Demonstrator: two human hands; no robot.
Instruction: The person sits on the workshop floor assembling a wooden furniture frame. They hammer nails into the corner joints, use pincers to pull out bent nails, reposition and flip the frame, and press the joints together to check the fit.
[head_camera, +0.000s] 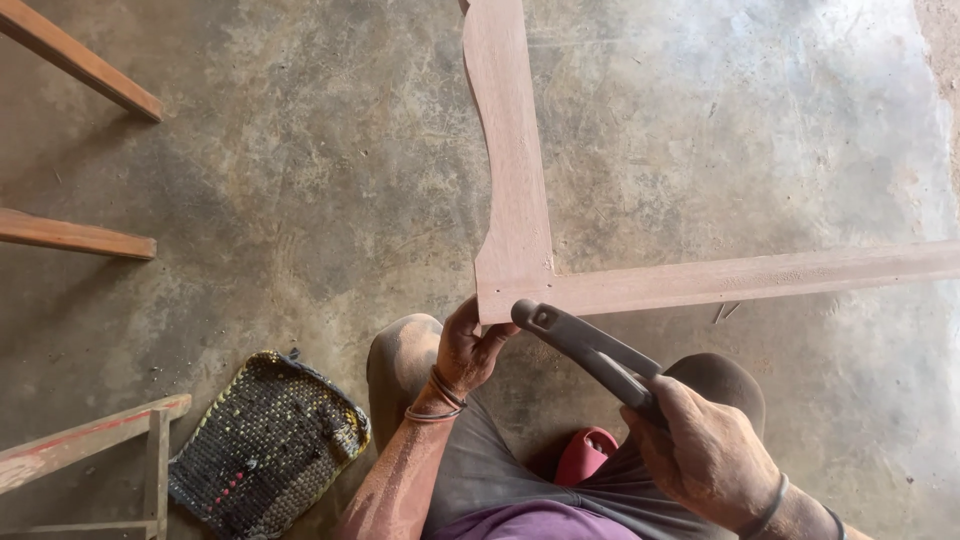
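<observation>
A joined wooden frame (520, 200) lies at frame centre, one board running up, the other right. The left hand (468, 350) grips its corner; the right hand (705, 450) is closed around a dark tool (585, 345) pointing up-left. Bare dusty concrete floor (300, 150) surrounds them, with a woven mat (265, 445) lower left.

Bare concrete floor (300, 180) is left open between the wooden frame (515, 230) and the planks (80, 235); the woven mat (265, 445) blocks the lower left.
</observation>
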